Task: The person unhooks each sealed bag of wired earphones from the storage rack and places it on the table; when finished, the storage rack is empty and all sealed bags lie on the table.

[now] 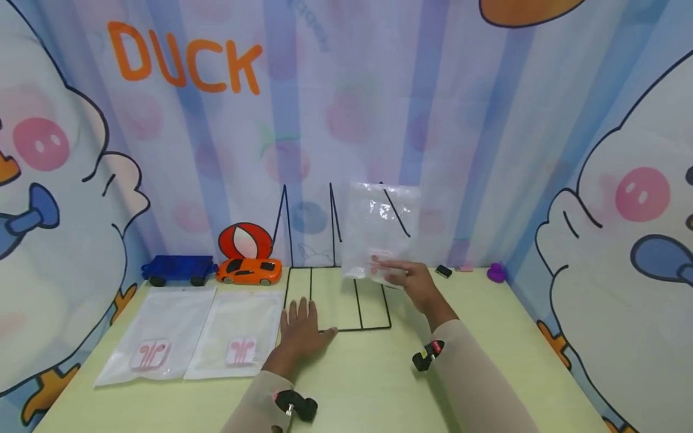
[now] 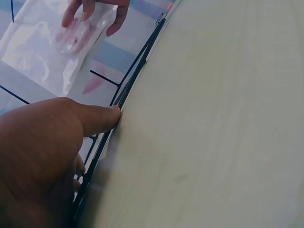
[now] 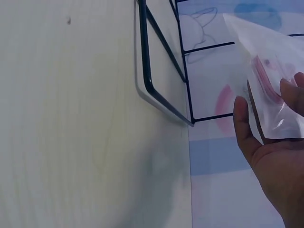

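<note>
Plastic bag (image 1: 360, 222), translucent, one, with pink-and-white earphone pack (image 3: 270, 80): upright at the right prong of the black wire rack (image 1: 358, 305), lower end pinched between thumb and fingers of the right hand (image 1: 419, 285). Left hand (image 1: 302, 334): fingers straight, thumb spread aside, touching the front bar. Similar bags (image 1: 235, 319), two: flat on the table (image 1: 352, 385).

The pale yellow table (image 1: 346, 382) bears a wire rack (image 1: 358, 304), two flat pouches (image 1: 234, 325), a blue wagon (image 1: 180, 268), an orange car (image 1: 249, 272) and small objects (image 1: 495, 273).
</note>
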Tool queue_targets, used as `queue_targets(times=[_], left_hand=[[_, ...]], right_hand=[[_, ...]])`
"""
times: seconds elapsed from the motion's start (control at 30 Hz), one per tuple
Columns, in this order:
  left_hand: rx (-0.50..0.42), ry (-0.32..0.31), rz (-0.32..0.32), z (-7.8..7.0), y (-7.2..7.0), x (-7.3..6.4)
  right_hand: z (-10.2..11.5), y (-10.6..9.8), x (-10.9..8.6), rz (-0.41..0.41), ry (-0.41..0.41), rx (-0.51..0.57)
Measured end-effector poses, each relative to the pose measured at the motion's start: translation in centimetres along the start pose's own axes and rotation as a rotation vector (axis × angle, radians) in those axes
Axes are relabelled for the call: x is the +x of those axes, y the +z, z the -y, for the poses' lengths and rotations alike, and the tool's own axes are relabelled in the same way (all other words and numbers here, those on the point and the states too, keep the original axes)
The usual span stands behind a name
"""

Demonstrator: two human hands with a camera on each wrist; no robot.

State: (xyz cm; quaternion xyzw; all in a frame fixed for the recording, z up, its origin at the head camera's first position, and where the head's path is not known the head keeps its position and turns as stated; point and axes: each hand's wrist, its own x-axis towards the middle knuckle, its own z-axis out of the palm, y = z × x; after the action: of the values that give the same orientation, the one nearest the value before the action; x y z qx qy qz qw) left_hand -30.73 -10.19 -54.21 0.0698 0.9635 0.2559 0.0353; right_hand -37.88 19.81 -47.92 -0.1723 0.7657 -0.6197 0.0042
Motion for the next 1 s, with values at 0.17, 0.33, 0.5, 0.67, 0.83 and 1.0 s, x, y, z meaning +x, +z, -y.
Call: queue_targets(times=[0.17,0.33,0.5,0.67,0.83,1.0], left_hand=[[0.014,-0.003,-0.008,0.1,0.1,0.0],[0.006,-0.002,-0.002,0.3,0.5,0.1],[-0.005,0.001,-0.001,0.0,0.2,0.0],[-0.001,0.013,-0.004,-0.3,0.6,0.2],[-0.003,0.028,-0.004,-0.4,0.9,0.4],[0.014,0.017,-0.026,0.1,0.3,0.2]], right_hand=[[0.1,0.2,-1.3,-0.009,-0.027,0.064],[0.5,0.5,-3.2,-0.029,-0.016,0.064],[0.8,0.7,-4.5,-0.044,-0.040,0.070],[0.9,0.4,-6.4,-0.038,-0.041,0.091],[0.8,0.1,-7.6,-0.031,-0.056,0.138],[1.1,0.4,-7.8,0.011,-0.077,0.152]])
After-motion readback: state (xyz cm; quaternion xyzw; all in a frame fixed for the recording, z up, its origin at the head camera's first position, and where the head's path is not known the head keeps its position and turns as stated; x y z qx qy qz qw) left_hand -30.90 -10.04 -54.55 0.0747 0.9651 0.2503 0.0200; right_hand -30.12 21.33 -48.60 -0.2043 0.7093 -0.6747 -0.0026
